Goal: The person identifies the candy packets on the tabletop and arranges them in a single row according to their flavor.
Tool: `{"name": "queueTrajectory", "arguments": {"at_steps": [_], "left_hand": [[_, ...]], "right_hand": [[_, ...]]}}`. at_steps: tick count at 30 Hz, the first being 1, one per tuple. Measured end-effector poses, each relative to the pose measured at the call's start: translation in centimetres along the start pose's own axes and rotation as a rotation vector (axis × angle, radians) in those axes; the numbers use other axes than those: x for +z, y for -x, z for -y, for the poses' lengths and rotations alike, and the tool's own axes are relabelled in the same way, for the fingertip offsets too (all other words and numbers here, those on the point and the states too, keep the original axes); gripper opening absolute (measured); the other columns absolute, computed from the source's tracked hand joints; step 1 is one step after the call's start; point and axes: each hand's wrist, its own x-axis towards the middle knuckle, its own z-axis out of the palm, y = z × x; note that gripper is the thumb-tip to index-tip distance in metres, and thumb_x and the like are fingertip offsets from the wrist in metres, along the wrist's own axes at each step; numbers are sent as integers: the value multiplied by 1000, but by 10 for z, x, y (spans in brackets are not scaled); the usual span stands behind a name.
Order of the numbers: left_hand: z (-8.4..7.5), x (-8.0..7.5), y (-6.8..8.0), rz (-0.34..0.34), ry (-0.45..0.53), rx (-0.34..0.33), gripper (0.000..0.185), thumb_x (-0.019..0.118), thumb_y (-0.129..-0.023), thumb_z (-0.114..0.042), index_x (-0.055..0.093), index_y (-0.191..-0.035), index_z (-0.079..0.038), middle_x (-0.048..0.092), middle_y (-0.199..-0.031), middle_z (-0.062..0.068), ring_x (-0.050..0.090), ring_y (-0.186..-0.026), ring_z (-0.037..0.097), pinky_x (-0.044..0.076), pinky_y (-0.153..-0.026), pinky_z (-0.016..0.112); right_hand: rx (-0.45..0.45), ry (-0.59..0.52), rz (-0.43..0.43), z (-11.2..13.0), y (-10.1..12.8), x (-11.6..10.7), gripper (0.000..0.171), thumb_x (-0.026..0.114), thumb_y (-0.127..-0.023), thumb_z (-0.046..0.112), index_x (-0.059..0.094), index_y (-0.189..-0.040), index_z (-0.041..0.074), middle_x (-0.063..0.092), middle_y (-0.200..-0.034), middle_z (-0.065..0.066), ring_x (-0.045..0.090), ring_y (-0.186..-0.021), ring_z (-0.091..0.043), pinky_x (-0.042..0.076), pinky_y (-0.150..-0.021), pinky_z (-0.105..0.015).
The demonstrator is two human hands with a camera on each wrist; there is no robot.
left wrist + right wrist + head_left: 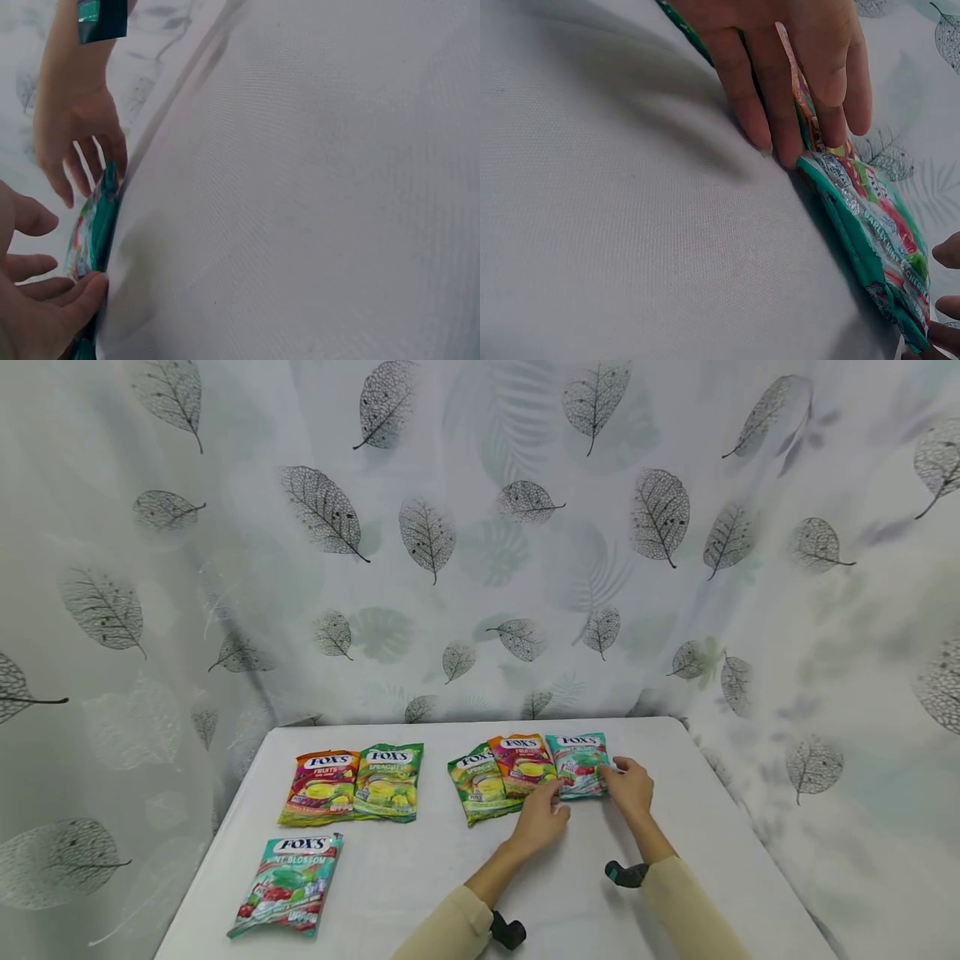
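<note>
A teal Fox's Mint Blossom candy bag (577, 767) lies flat at the right end of a row of bags. My left hand (542, 818) touches its lower left corner with fairly straight fingers. At the bag's right edge rests my right hand (631, 785), its fingers loosely bent against the side. Both hands also show around the teal bag (96, 225) in the left wrist view. Left of it lies an orange Fox's Fruits bag (522, 762), which overlaps a green Fox's Spring Tea bag (483, 787).
On the left of the white table (675, 827), another orange Fruits bag (322, 787) overlaps a second green bag (387, 782). A second Mint Blossom bag (288, 885) lies nearer the front. A leaf-patterned curtain (480, 568) hangs behind the table and at its sides.
</note>
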Motion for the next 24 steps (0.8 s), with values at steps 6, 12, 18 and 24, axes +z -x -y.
{"name": "queueTrajectory", "arguments": {"at_steps": [6,12,18,24], "left_hand": [[1,4,-3,-1,-1,-19,52,65,-96,-9,56,-145,6,65,-135,22,67,-106,28,56,-87,32],[2,10,-5,14,20,-74,53,66,-97,-14,56,-145,5,63,-140,21,68,-112,26,57,-91,32],[2,12,-5,-11,92,-111,52,67,-97,-14,57,-142,8,57,-148,23,64,-124,32,56,-101,39],[5,15,-7,-28,185,-150,48,68,-96,-12,60,-137,12,52,-151,24,61,-129,34,53,-105,37]], "right_hand": [[13,2,-5,-2,-6,6,52,66,-99,28,61,-134,-9,63,-131,-32,58,-123,-48,47,-102,-58],[45,-4,-9,-2,-10,8,49,64,-100,29,65,-129,-11,66,-126,-32,59,-119,-48,48,-100,-58],[104,-19,3,-4,-15,9,47,63,-101,29,68,-126,-11,67,-125,-31,59,-121,-48,48,-101,-58],[131,-27,1,-7,-19,9,41,64,-101,25,70,-124,-8,66,-128,-31,57,-124,-48,46,-104,-57]]}}
